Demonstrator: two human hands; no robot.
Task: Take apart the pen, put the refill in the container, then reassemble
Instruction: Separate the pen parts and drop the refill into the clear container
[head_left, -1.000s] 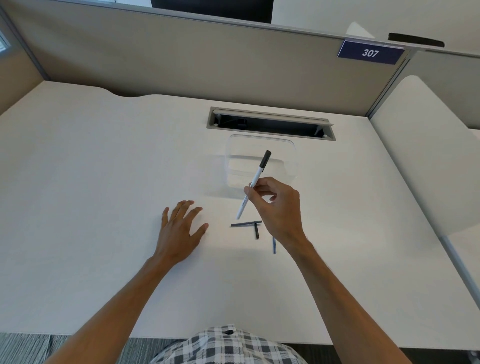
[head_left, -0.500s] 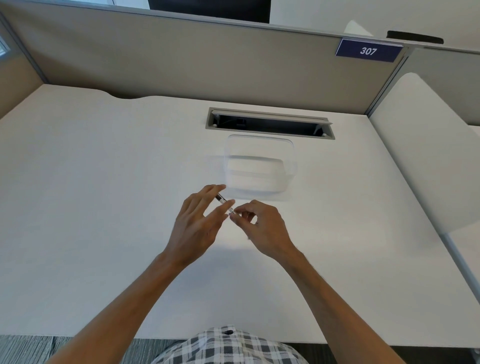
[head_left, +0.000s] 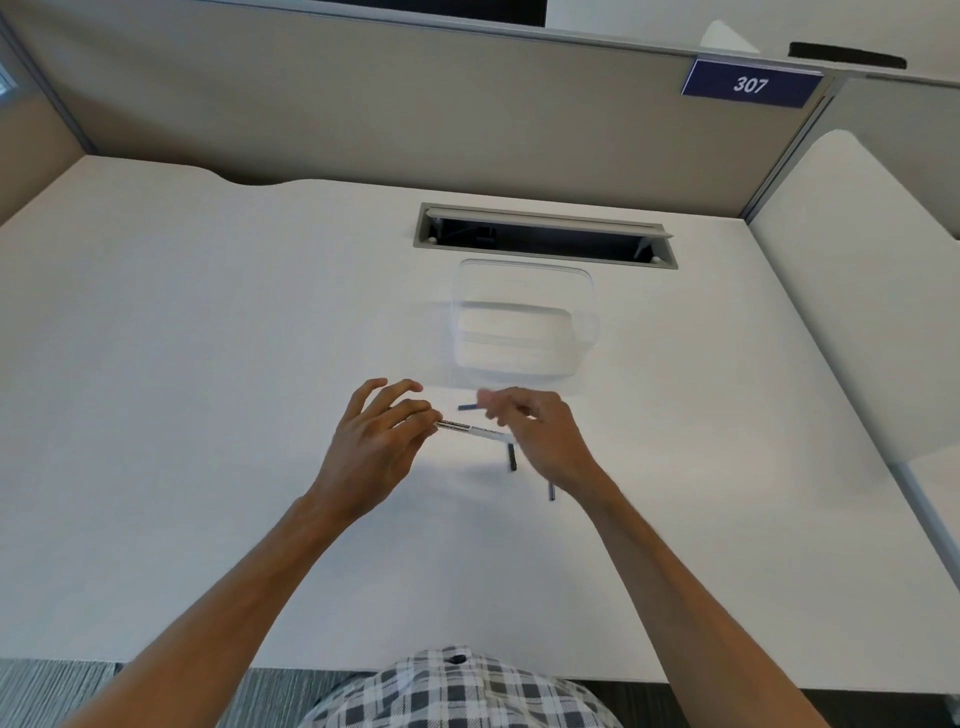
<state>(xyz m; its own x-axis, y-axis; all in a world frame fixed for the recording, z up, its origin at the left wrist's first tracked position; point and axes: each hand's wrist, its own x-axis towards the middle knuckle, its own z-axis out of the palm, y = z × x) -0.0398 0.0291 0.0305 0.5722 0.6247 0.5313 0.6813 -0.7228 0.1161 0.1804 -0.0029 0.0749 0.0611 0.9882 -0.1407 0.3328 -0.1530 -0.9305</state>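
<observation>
**Pen disassembly: cap just off, barrel held over the desk**

1. Wide white laminate desk (head_left: 208, 364). It bears every item below.
2. Clear rectangular plastic container (head_left: 524, 270). It stands just beyond the hands and appears empty; it is the refill's destination.
3. Left hand (head_left: 374, 447). Thumb and forefinger pinch one end of the barrel, the other fingers spread above it. For the next pull, this grip should probably stay firm and still.
4. Right hand (head_left: 540, 441). Blurred; fingers curled, a short dark cap (head_left: 470, 407) at their tips, seemingly pinched. Best laid down near the other parts, so the hand is free to draw the refill.
5. Slim white printed pen barrel (head_left: 470, 430). It lies nearly level between the hands, its right end at the right palm. The refill cannot be seen and is presumably inside; draw it straight along the barrel's axis.
6. Small dark pen pieces (head_left: 513, 457), (head_left: 551, 490). They lie on the desk beneath the right hand.
</observation>
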